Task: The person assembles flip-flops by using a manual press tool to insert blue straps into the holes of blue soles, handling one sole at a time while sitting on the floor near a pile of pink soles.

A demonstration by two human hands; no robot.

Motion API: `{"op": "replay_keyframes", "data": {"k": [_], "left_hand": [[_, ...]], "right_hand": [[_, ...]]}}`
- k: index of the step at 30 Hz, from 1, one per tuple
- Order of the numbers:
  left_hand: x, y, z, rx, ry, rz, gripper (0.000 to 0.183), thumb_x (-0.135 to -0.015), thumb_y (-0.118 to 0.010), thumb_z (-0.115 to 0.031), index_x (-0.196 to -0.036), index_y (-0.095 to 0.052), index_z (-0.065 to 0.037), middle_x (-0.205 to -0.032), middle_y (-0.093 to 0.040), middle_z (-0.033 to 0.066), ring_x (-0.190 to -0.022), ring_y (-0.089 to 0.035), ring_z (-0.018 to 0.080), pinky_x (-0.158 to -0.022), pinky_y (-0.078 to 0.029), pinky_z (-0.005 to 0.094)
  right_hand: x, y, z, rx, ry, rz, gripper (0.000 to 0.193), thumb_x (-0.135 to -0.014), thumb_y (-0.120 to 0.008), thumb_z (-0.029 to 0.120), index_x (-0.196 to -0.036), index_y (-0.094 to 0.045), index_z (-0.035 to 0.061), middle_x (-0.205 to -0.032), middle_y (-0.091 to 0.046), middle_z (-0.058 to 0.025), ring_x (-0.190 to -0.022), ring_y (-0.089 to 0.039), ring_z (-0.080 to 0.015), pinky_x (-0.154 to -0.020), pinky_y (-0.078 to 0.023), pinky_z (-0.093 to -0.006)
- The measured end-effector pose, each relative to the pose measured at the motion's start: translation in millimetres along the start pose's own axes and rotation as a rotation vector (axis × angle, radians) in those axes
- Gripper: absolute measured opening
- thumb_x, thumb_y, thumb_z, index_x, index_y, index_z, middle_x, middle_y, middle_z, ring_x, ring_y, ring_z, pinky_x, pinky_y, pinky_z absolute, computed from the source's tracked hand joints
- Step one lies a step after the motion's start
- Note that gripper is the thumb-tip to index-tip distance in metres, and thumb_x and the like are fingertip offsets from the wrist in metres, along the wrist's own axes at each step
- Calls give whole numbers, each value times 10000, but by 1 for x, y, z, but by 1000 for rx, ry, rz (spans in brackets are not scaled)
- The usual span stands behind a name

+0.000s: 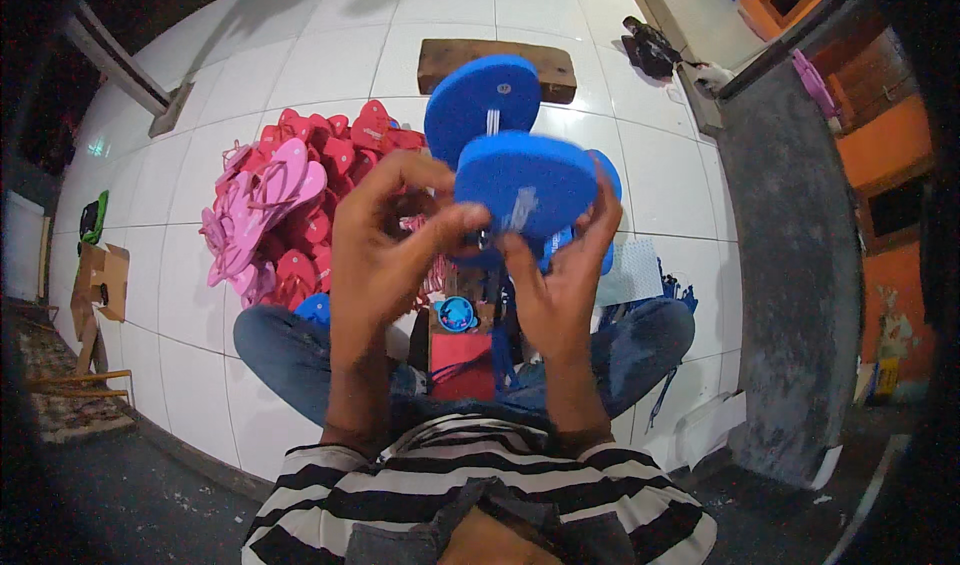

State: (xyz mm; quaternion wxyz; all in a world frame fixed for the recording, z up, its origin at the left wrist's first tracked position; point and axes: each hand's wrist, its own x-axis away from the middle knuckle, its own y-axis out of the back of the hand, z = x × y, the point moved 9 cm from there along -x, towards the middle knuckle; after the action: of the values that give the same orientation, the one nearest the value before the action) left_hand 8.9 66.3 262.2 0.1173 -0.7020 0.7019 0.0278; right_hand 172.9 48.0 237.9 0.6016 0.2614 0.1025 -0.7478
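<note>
A blue flip-flop sole (525,180) is held up in front of me, tilted and slightly blurred. My right hand (565,275) grips its edge, thumb on the near side and fingers round the right. My left hand (390,240) is closed at the sole's left edge, thumb and fingers pinched together. By the left thumb tip a small shiny piece shows, too small to name. Just beyond, another blue sole (480,105) with a round sticker leans over a wooden block (550,70). More blue soles (607,170) show partly behind my right hand.
Red flip-flops (320,165) and pink flip-flops (265,205) lie heaped on the white tiles to the left. Between my legs are a small blue bowl (456,314) and a red sheet (462,365). Dark blue straps (680,293) lie by my right knee. A torn cardboard box (105,285) stands far left.
</note>
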Motion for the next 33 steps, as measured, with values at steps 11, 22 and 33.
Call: {"op": "replay_keyframes", "data": {"k": [11,22,33], "left_hand": [[-31,2,19,-187,-20,-119,234,-774,-749,-123,-879,-603,27,-799,-623,75,-685,-611,108,-583,-535,244],[-24,44,112,-280,-43,-263,219,-907,-603,-198,-962,-639,11,-825,-650,65,-725,-582,118,-674,-464,259],[111,-2,243,-272,317,141,228,-930,-566,-182,-998,-635,25,-840,-672,80,-766,-619,106,-651,-480,244]], "right_hand": [[-29,0,-17,214,0,-126,874,-719,-771,143,-1416,-246,98,-1254,-405,-193,-1132,-410,-328,-976,-331,-443],[-17,5,-83,297,20,-209,854,-745,-780,234,-1368,-234,26,-1215,-409,-219,-1056,-456,-299,-921,-385,-399],[137,-2,-175,102,-434,277,233,-905,-605,189,-997,-603,-25,-826,-594,-57,-728,-570,-122,-686,-453,-249]]}}
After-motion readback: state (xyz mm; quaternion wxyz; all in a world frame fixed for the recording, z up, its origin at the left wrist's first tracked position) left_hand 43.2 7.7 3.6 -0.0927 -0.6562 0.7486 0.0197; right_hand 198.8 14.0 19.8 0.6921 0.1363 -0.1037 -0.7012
